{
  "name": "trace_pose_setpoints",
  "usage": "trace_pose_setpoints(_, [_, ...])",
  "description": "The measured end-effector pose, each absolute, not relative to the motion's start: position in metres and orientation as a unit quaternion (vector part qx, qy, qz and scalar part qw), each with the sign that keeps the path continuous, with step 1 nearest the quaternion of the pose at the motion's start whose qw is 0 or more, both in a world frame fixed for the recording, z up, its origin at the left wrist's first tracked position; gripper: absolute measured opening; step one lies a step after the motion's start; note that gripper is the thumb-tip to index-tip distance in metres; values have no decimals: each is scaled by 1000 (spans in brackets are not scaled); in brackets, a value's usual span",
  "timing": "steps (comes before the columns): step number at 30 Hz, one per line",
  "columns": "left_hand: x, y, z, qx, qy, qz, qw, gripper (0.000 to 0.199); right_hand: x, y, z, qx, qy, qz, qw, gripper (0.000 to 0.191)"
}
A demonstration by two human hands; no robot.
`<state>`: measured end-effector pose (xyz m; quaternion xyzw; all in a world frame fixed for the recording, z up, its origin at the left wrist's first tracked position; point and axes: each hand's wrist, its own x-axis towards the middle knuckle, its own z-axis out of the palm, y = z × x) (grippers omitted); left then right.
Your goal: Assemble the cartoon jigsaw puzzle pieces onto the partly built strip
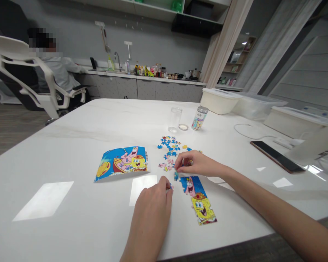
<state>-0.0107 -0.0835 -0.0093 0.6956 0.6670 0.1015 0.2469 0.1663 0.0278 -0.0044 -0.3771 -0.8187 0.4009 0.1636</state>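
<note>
The left hand [153, 203] pinches 1 small puzzle piece [171, 186] at its fingertips, just beside the part-built puzzle [198, 199]. The right hand [195, 163] rests curled on the loose pieces [171, 147] — its grip hidden. The reference picture [123, 163] lies leftward.

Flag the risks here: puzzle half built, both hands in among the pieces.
1. The left hand pinches a small piece beside the assembled strip; a nudge could shift or break the joined section.
2. The right hand rests on the loose pieces; a sweep might scatter them across the glossy table.
3. The open clear jar stands just behind the pile and could be tipped when reaching.
</note>
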Motion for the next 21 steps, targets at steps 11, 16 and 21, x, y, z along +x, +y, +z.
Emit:
trace_pose_setpoints(11, [-10,-83,-11,700,664,95,247,23,169,26,-5,-324,-851,386,147,10])
trace_pose_setpoints(16, [-11,-83,-10,710,655,97,239,23,167,21,-5,-280,-900,304,139,9])
trace_pose_setpoints(21, [-10,-83,-10,710,655,103,237,21,165,18,-3,-277,-903,303,127,7])
